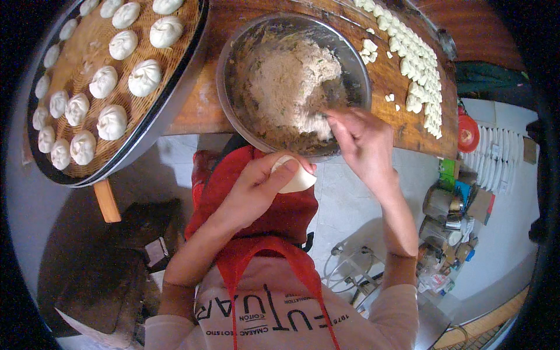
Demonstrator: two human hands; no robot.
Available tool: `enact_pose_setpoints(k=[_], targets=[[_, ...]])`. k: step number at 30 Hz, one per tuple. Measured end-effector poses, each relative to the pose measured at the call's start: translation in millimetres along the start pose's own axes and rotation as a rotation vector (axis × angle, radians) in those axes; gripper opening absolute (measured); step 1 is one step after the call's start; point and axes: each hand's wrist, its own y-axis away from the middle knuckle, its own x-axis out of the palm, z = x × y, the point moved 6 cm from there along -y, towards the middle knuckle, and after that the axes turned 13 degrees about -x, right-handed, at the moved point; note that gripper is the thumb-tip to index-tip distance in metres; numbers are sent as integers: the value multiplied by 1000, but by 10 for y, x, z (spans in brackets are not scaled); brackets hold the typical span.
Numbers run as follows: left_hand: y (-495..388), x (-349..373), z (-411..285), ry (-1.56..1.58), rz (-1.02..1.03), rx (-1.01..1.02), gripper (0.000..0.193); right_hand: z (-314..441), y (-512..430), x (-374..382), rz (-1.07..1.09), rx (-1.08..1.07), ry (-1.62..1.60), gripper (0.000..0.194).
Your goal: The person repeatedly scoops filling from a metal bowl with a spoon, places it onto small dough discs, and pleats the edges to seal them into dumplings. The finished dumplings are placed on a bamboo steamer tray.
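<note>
My left hand holds a round, pale dough wrapper, thumb on top, just in front of the bowl's near rim. Over the right side of a large metal bowl is my right hand, its fingers pinched round a small utensil that is mostly hidden and blurred. The utensil's end is down in the ground filling, which is pinkish-brown with green flecks. Filling is heaped at the bowl's middle and far side, and smeared along its wall.
A round woven tray at left carries several pleated buns. Small dough pieces lie in rows on the wooden table at right, with a few loose bits nearer the bowl. Jars and packets crowd a white surface farther right.
</note>
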Motion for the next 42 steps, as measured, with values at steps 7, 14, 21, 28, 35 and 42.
enact_pose_setpoints(k=[7, 14, 21, 28, 35, 42], targets=[[222, -53, 453, 572, -219, -296, 36, 128, 301, 121, -166, 404, -469, 16], [293, 49, 179, 851, -5, -57, 38, 734, 462, 225, -275, -219, -136, 25], [255, 17, 175, 765, -141, -18, 33, 844, 739, 249, -245, -273, 14, 24], [348, -125, 277, 575, -255, -199, 35, 289, 328, -135, -230, -9, 84, 12], [208, 115, 8, 245, -18, -32, 39, -299, -422, 17, -61, -18, 320, 11], [108, 49, -55, 391, -49, -43, 37, -79, -220, 123, 7, -37, 335, 15]])
